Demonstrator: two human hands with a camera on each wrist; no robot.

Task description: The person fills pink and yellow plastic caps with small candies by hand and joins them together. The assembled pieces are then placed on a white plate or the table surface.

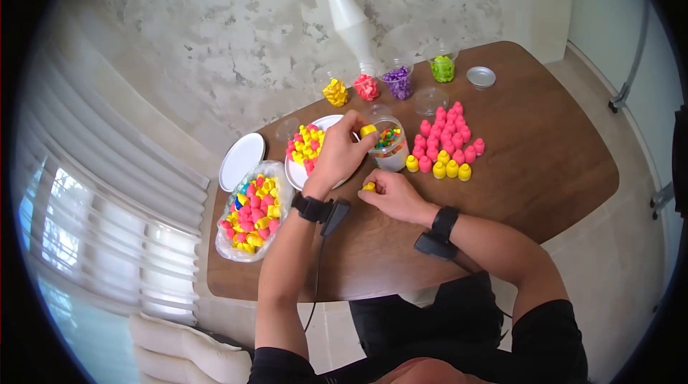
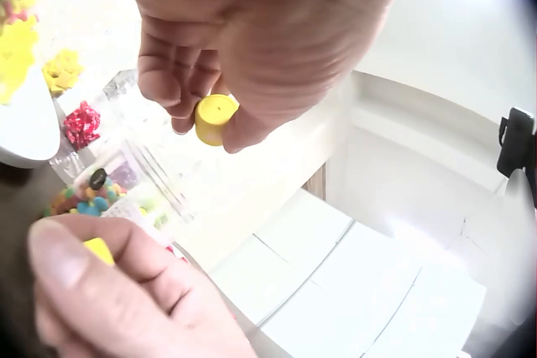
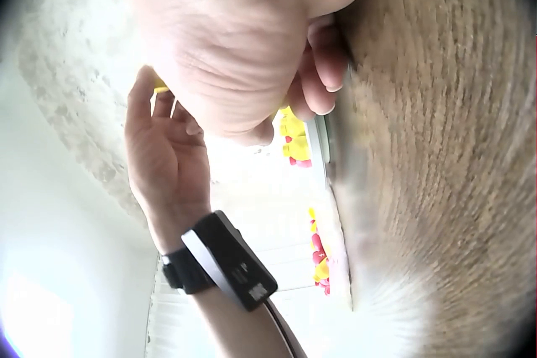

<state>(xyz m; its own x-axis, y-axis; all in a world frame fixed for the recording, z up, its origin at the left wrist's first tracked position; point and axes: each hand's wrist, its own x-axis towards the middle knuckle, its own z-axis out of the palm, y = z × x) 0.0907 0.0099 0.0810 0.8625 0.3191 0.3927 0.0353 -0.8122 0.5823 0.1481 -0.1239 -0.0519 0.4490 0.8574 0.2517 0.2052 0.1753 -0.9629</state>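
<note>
My left hand (image 1: pixel 340 152) is raised beside the jar (image 1: pixel 391 160) of small coloured pieces. Its thumb and fingers pinch a small yellow cup-like piece (image 2: pixel 215 121), whose round flat end shows in the left wrist view. Lower and nearer my body, my right hand (image 1: pixel 403 199) pinches another small yellow piece (image 1: pixel 369 187), mostly covered by the fingers. Right of the jar stand several pink bottle-shaped pieces (image 1: pixel 448 133) in rows, with yellow bottle-shaped pieces (image 1: pixel 451 168) along the front. Behind my left hand lies a white plate (image 1: pixel 293 174) heaped with yellow and pink pieces.
A plastic bag (image 1: pixel 228 249) full of yellow, pink and some blue pieces is at the table's left, near a white lid (image 1: pixel 242 162). Along the back edge stand clear cups with yellow, red, purple (image 1: pixel 397 84) and green contents. A round lid (image 1: pixel 481 77) lies back right.
</note>
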